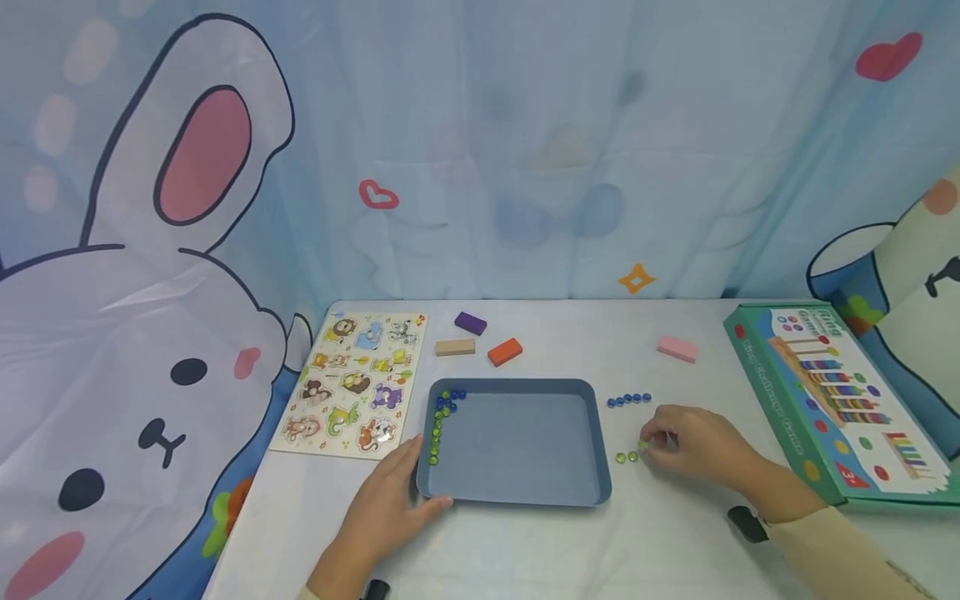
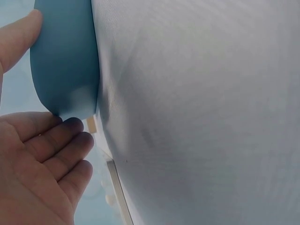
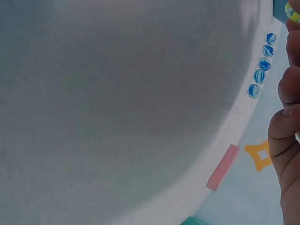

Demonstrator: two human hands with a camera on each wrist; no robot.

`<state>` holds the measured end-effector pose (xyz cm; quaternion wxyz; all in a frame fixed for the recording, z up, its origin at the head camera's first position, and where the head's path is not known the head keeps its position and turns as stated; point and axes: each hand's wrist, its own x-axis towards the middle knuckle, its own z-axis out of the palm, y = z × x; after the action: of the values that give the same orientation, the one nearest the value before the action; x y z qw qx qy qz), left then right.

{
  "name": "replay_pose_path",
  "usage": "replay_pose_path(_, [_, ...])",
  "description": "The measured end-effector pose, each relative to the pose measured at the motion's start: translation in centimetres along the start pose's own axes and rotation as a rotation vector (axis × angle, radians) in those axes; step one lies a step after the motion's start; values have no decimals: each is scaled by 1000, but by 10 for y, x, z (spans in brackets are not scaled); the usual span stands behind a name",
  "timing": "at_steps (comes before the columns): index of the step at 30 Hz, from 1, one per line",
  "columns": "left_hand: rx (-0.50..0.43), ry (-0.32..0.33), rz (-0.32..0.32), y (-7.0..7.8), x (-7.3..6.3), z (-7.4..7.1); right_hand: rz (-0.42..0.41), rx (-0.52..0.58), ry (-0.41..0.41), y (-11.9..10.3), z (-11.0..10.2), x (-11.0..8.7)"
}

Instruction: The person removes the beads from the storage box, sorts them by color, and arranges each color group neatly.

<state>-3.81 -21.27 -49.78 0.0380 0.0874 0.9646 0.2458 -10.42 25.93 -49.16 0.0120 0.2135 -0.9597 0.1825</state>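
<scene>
Head: my left hand touches the blue-grey rectangular plastic tray at eight o'clock, probably steadying it; off three o'clock my right hand pinches a green glass marble. The green cardboard box reads "Challenge Game".

Left wrist: my fingers lie loose.

Right wrist: at two o'clock, five blue glass marbles, presumably colour-sorted.

Blue cartoon-print backdrop, probably fabric; white table.

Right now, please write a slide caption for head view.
Left hand touching a tray, right hand pinching a green marble.
</scene>
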Motion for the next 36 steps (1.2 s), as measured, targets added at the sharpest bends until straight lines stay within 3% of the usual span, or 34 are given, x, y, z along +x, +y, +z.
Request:
replay_pose_path(9, [-7,-5,-4,0,0,1,31,-30,-89,0,7,-3])
replay_pose_path(20, [-4,-3,-10,-1,0,0,43,-5,-86,-2,7,-4])
replay_pose_path(30, [-2,7,1,-1,0,2,-12,48,89,-4,-23,5])
replay_pose_path(36, [-11,-8,-16,-2,0,1,-122,17,202,-21,-16,28])
